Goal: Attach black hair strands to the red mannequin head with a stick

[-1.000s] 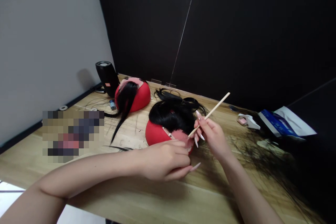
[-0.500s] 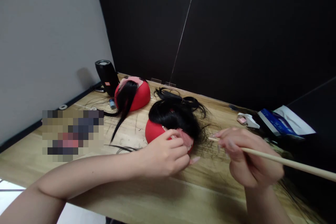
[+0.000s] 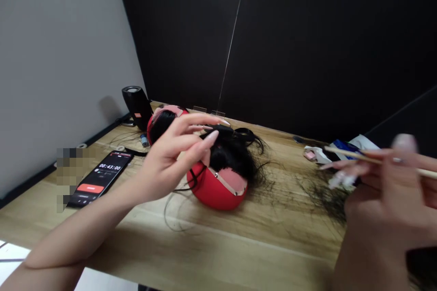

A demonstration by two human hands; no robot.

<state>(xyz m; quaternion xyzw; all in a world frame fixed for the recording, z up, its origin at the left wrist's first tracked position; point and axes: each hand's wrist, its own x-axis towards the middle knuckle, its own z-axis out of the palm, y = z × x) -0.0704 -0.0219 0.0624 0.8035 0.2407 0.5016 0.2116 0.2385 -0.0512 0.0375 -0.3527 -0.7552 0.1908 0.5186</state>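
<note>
My left hand (image 3: 182, 152) is raised over the near red dome-shaped block (image 3: 221, 195), its fingers stretched out and thumb apart. Long black hair (image 3: 235, 157) lies across the back of this block, beside a pink patch (image 3: 234, 177) edged with a pale band and pins. Dark strands hang just below my left palm; whether they touch it I cannot tell. At the right edge, my blurred right hand (image 3: 392, 186) is closed around a thin pale wooden stick (image 3: 351, 153), whose end points left. The stick is apart from the block.
Behind my left hand stands a second red block (image 3: 149, 134) with black hair. A black speaker (image 3: 136, 109), a thread spool (image 3: 144, 140) and a phone (image 3: 104, 177) showing a timer are at left. Loose hair (image 3: 324, 195) and a blue-white packet (image 3: 344, 148) lie at right.
My left hand has lifted off the near block and moved left and up, its fingers straightening. My right hand has moved right with the stick, away from the block.
</note>
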